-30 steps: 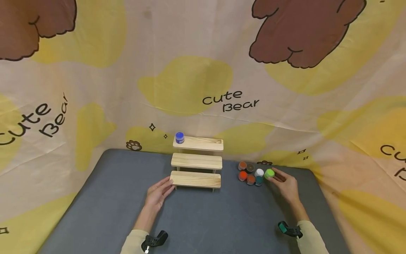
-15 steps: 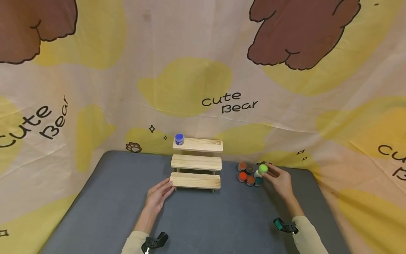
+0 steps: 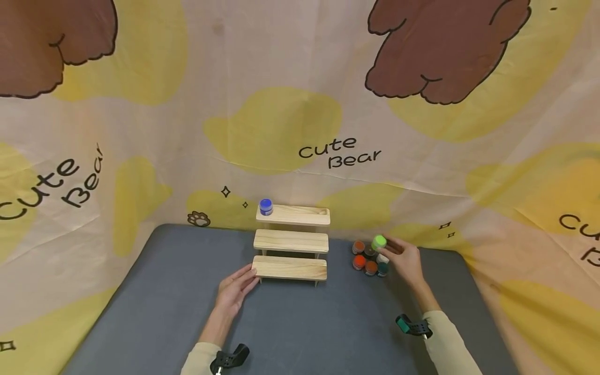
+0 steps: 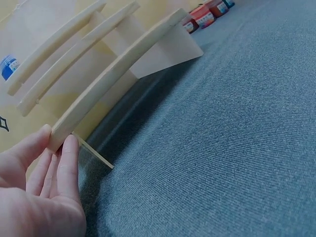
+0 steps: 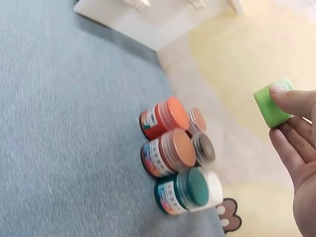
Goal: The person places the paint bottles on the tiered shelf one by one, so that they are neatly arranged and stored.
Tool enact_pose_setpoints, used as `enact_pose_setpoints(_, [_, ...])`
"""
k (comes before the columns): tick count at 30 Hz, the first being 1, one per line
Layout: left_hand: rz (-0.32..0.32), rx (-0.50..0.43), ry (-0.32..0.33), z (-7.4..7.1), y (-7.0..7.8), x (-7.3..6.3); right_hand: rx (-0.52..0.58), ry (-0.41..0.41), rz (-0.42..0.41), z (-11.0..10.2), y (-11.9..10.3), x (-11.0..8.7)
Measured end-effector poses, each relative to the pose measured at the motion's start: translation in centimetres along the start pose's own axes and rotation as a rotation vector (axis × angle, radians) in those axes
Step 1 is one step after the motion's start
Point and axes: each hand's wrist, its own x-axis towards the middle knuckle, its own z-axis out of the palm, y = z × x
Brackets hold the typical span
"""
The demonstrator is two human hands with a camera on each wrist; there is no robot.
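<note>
My right hand pinches a small light-green paint jar between thumb and fingers, raised above the group of jars. Below it on the table stand an orange-red jar, a brown jar, a teal jar, a white jar, a dark grey-brown jar and another brown-orange one. My left hand pinches the left end of the lowest step of a three-step wooden display stand, thumb on top and fingers beneath. On the top step's left end sits a blue jar.
The stand is on a dark grey-blue cloth-covered table, close to the back. A printed curtain with bear drawings hangs behind and at both sides. Both wrists wear black straps.
My right hand has lifted the light-green jar from the right side of the group and carried it left and up over the others. The left hand stays at the stand.
</note>
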Motion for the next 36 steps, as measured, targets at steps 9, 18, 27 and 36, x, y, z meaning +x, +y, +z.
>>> enact_pose_setpoints(9, [-0.008, -0.005, -0.004, 0.2, -0.1, 0.1, 0.020, -0.024, 0.025, 1.3, -1.0, 0.3])
enact_pose_setpoints(18, [0.003, 0.000, -0.017, 0.3, -0.1, 0.2, 0.052, -0.070, -0.042, 2.3, -5.5, -0.1])
enact_pose_setpoints(27, [0.024, 0.020, -0.038, -0.1, 0.0, 0.4, 0.082, -0.087, -0.035, 3.7, -4.4, 1.3])
enact_pose_setpoints(36, [0.034, 0.063, -0.059, -0.6, -0.2, 0.4, 0.077, -0.140, -0.101, 5.2, -7.5, 1.5])
